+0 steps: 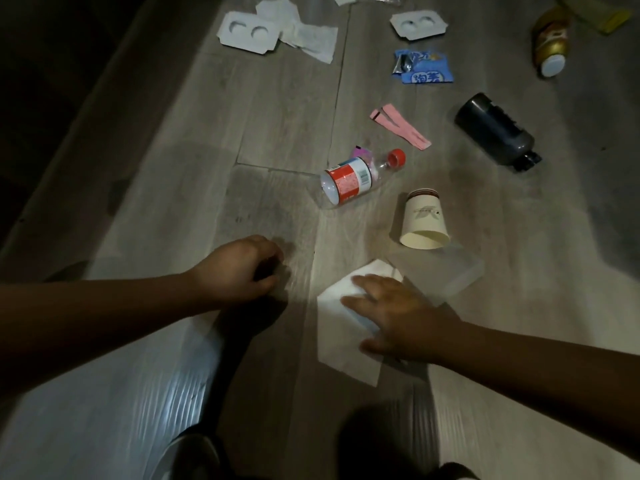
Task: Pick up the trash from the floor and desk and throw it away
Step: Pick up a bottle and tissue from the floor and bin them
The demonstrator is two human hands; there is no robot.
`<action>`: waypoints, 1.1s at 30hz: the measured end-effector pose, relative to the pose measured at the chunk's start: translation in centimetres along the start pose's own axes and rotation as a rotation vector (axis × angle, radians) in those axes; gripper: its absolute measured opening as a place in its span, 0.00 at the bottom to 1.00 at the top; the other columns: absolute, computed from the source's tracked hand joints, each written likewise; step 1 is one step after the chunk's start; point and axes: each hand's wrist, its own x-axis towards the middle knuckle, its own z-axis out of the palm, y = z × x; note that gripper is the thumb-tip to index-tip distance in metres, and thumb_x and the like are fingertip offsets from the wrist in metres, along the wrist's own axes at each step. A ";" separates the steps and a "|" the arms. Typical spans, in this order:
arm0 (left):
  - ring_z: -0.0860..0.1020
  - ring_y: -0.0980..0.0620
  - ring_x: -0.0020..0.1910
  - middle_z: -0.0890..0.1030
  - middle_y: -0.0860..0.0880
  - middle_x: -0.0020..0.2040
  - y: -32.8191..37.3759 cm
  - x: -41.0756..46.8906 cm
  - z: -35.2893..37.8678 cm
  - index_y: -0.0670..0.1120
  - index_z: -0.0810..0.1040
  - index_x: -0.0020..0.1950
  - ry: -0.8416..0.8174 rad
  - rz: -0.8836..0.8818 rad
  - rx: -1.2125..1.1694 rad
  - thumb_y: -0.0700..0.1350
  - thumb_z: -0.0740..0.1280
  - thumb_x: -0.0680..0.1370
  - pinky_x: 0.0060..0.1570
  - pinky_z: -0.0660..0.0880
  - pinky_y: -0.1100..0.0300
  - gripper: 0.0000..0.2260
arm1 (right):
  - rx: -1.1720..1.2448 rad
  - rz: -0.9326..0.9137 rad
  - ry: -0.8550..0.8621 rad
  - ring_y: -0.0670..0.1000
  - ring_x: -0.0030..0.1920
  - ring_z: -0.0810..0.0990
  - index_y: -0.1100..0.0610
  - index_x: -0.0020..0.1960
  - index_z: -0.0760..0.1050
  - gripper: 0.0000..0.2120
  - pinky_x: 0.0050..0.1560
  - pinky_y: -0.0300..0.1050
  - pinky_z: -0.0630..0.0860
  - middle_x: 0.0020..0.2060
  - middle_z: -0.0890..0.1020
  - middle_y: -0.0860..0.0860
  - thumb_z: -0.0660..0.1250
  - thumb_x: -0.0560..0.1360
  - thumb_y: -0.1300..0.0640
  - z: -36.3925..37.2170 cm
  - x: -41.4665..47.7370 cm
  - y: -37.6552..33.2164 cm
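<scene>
A: What is underfoot?
B: A grey wood-plank floor [270, 109], dimly lit, with litter scattered across the upper and right parts of the frame.
A: Where are the hands?
B: The right hand [391, 320] lies flat at lower centre, fingers spread and straight, pressing on a white tissue [343, 344]. The left hand [239, 268] is to the left of it, fingers curled under, with nothing visible in it.
A: What lies near the tissue?
B: A clear plastic sheet [446, 275] touches its upper right corner. Just above that, a paper cup [424, 220] is on its side, mouth toward the camera.
A: And further up?
B: A clear bottle [353, 180] with a red label and red cap lies at centre, and pink paper strips [401, 128] are above it. A dark bottle [495, 133] lies at right. A blue wrapper [422, 65] and a gold bottle [550, 43] sit at upper right.
A: The top edge?
B: Two white blister trays, one at upper left [247, 34] and one right of centre [417, 25], with crumpled white paper [311, 38] touching the left tray.
</scene>
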 end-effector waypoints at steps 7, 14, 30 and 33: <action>0.77 0.49 0.48 0.78 0.47 0.50 2.7 1.7 0.6 0.44 0.78 0.55 -0.004 0.066 0.006 0.48 0.69 0.74 0.49 0.75 0.53 0.12 | -0.001 0.052 -0.065 0.50 0.77 0.42 0.39 0.75 0.42 0.45 0.74 0.55 0.58 0.77 0.41 0.47 0.67 0.70 0.36 2.3 -5.6 1.8; 0.77 0.51 0.47 0.78 0.48 0.52 4.1 2.3 0.8 0.46 0.78 0.55 -0.022 0.074 0.013 0.48 0.69 0.74 0.49 0.76 0.55 0.12 | 0.193 0.277 0.258 0.48 0.68 0.63 0.44 0.74 0.56 0.37 0.67 0.45 0.67 0.71 0.62 0.47 0.63 0.70 0.32 2.8 -8.4 1.5; 0.76 0.54 0.48 0.77 0.52 0.50 4.6 2.9 1.4 0.50 0.78 0.54 -0.093 0.070 0.024 0.53 0.68 0.74 0.50 0.76 0.54 0.11 | 0.510 0.442 0.480 0.50 0.68 0.68 0.52 0.75 0.56 0.48 0.62 0.48 0.76 0.70 0.65 0.51 0.79 0.63 0.50 6.8 -6.9 -1.9; 0.76 0.54 0.48 0.77 0.51 0.50 4.1 2.6 1.4 0.50 0.78 0.53 -0.093 0.052 0.029 0.51 0.68 0.74 0.50 0.76 0.53 0.10 | 0.376 0.334 0.427 0.49 0.66 0.69 0.50 0.77 0.52 0.47 0.65 0.42 0.71 0.69 0.65 0.51 0.76 0.66 0.49 6.4 -6.7 -1.0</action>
